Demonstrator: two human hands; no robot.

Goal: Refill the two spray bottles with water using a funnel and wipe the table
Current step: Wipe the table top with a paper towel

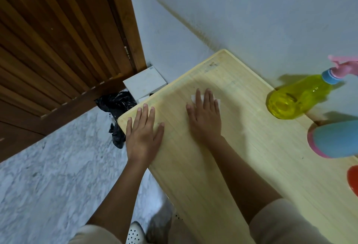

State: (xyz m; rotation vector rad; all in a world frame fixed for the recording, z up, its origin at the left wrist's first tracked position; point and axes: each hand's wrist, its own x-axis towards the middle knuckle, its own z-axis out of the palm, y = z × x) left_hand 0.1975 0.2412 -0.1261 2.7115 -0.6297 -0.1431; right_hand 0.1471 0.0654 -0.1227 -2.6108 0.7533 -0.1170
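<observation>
1. I am on the wiping step. My right hand (205, 119) lies flat, fingers straight and slightly spread, pressing a white tissue (218, 101) onto the tabletop (242, 166) toward its door-side end, about midway across. Only the tissue's corners show past my fingers.
2. My left hand (143, 133) is also flat with its fingers apart and holds nothing. It rests on the tabletop's corner nearest the door, bracing me.
3. To do this well I would press evenly through the whole palm so the thin tissue does not bunch or tear. I would draw it in overlapping strokes along the grain, working from this end toward the bottles.
4. The yellow spray bottle (298, 96) stands against the tabletop's wall-side edge, its blue collar and pink trigger on. A blue bottle with a pink base (337, 139) is nearer me along that side, half cut off by the frame. Both are well apart from the tissue, and I judge I must lift them — not sweep round them — to clean beneath.
5. A red object (353, 179) shows at the frame's right; I cannot tell whether it is the funnel.
6. The surface is pale wood, faintly marked near the far corner.
7. The room has a pale wall (232, 11), a slatted wooden door (58, 40) and a marbled floor (48, 176). In the corner sit a white box (144, 83) and a black plastic bag (116, 104).
</observation>
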